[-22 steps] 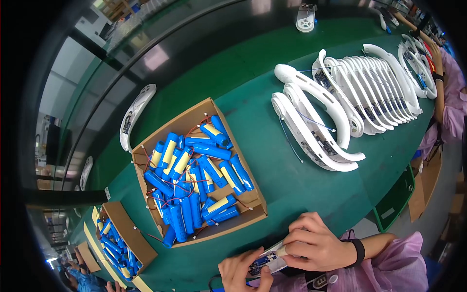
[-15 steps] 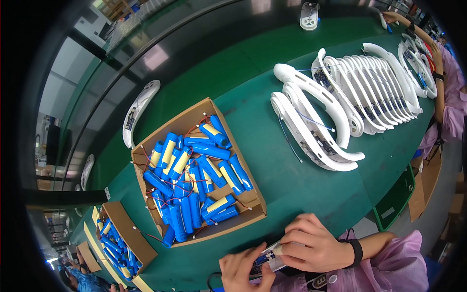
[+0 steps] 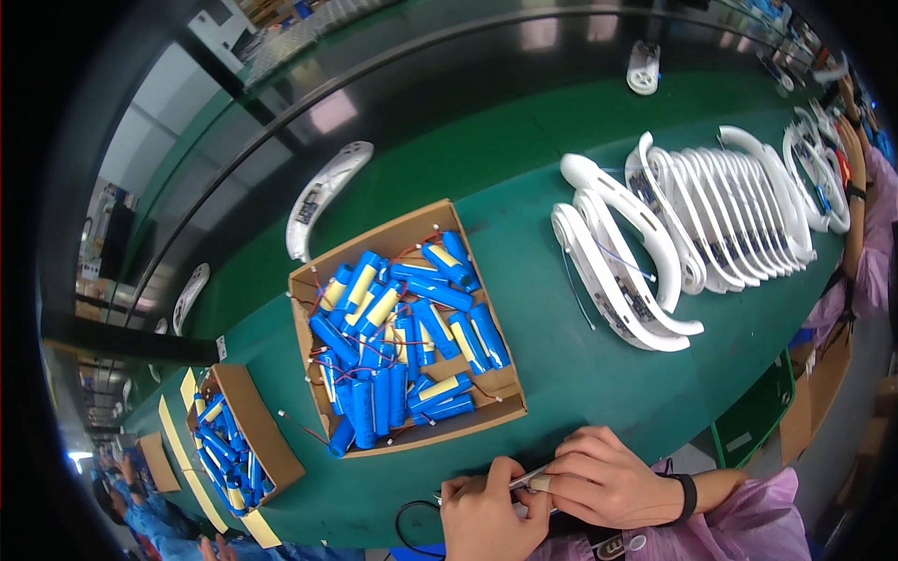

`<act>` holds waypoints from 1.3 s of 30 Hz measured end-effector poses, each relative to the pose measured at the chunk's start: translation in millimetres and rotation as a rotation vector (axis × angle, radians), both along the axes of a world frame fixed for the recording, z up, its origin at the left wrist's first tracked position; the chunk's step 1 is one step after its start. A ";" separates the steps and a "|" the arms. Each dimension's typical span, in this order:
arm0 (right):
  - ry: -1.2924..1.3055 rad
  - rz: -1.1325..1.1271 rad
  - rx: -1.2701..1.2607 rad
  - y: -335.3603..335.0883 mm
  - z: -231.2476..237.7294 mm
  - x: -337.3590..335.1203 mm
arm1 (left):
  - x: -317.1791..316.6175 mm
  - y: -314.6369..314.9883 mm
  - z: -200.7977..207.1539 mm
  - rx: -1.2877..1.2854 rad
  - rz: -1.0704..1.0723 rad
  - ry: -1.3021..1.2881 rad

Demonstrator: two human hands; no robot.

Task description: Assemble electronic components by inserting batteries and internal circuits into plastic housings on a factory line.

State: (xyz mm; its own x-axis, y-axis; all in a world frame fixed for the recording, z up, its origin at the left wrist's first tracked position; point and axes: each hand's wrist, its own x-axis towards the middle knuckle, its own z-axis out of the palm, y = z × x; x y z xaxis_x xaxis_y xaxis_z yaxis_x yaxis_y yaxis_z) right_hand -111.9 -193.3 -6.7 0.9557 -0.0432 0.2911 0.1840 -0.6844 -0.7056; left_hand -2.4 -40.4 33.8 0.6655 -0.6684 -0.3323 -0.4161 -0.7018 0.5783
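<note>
At the front edge of the table, my left hand [image 3: 498, 512] and my right hand [image 3: 613, 483] hold a white shell part [image 3: 529, 475] between them. The left fingers are bent over its near end, with the thumb against its side. My right fingers are closed on the other end, fingertips close to the left thumb. Most of the part lies under the fingers, so its inside is hidden. Just beyond the hands is an open cardboard box [image 3: 510, 404] of blue cylindrical battery packs [image 3: 382, 400] with yellow strips and thin red leads.
White curved shells [image 3: 613, 294] with circuit boards stand in a row at right. A smaller box [image 3: 267, 425] of battery packs is at left. Single shells [image 3: 313, 201] lie on the green strip beyond. Another person's arm [image 3: 853, 178] reaches in at far right. A green crate [image 3: 753, 421] sits below the table's edge.
The view has shifted, so the boxes and shells appear farther right. My left fingers have curled over the held part, covering the blue circuit board that showed before. The right hand keeps its grip.
</note>
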 end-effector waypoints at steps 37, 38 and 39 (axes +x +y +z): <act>-0.439 -0.024 -0.187 -50.1 75.5 45.8 | 10.2 9.7 -1.6 -0.492 -0.012 -0.300; -0.490 -0.017 0.025 -48.0 73.8 42.8 | 11.4 7.6 1.5 -0.574 -0.005 -0.278; -0.465 0.035 0.186 -46.7 76.3 39.6 | 5.1 4.7 7.1 -0.627 0.079 -0.221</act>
